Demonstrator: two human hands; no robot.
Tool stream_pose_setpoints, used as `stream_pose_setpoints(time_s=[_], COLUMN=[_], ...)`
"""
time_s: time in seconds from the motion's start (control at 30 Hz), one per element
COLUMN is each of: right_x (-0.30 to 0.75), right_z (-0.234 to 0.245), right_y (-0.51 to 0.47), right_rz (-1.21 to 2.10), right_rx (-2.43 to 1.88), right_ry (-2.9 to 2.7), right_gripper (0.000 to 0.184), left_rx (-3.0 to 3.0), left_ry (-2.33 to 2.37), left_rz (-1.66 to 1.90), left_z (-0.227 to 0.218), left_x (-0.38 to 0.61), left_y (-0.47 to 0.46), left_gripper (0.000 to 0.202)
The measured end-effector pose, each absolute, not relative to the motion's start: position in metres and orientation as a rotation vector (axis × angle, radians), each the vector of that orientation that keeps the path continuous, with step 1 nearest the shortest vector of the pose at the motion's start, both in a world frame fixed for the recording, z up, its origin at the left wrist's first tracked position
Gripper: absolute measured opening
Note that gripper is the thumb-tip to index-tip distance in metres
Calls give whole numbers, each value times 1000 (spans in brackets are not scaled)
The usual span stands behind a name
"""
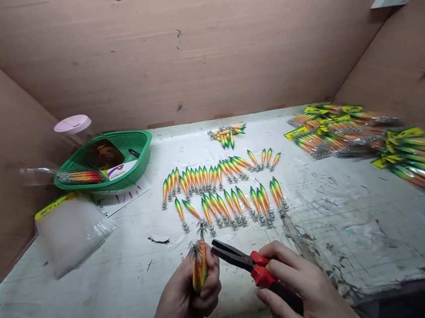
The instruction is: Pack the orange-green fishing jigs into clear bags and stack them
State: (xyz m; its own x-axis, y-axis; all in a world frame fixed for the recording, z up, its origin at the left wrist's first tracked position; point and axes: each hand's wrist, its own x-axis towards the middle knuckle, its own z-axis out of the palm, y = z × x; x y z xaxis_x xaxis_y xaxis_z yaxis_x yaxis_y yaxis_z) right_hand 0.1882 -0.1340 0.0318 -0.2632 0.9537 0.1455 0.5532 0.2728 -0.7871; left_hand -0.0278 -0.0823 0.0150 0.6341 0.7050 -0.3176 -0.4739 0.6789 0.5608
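Observation:
My left hand (186,298) is closed around a small bunch of orange, yellow and green squid jig lures (199,266), hook crowns pointing up. My right hand (304,295) grips red-and-black pliers (250,264), whose jaws point left and sit just right of the hooks, slightly apart. Two rows of the same lures (224,190) lie side by side on the white worktop (343,218) just beyond my hands. A small heap of lures (226,132) lies further back.
A green plastic basket (120,167) holds a bagged lure at the left, with a pink lid (72,124) behind it. A stack of clear bags (70,230) lies at the front left. Packed lures with yellow header cards (370,135) pile up at the back right. Brown cardboard walls enclose the worktop.

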Motion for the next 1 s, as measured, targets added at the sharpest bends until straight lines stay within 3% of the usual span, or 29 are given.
stream_pose_setpoints(time_s=[0.47,1.0], right_x=[197,205], right_z=[46,45], right_y=[-133,-131], right_rz=[809,771], right_rx=[-1258,-1219], right_ry=[-1966,-2018], right_gripper=[8,7], left_rx=[514,676], left_ry=[441,633], left_rz=[590,489], left_z=[9,18], left_x=[-36,-39], left_y=[-80,-76], left_gripper=[27,35])
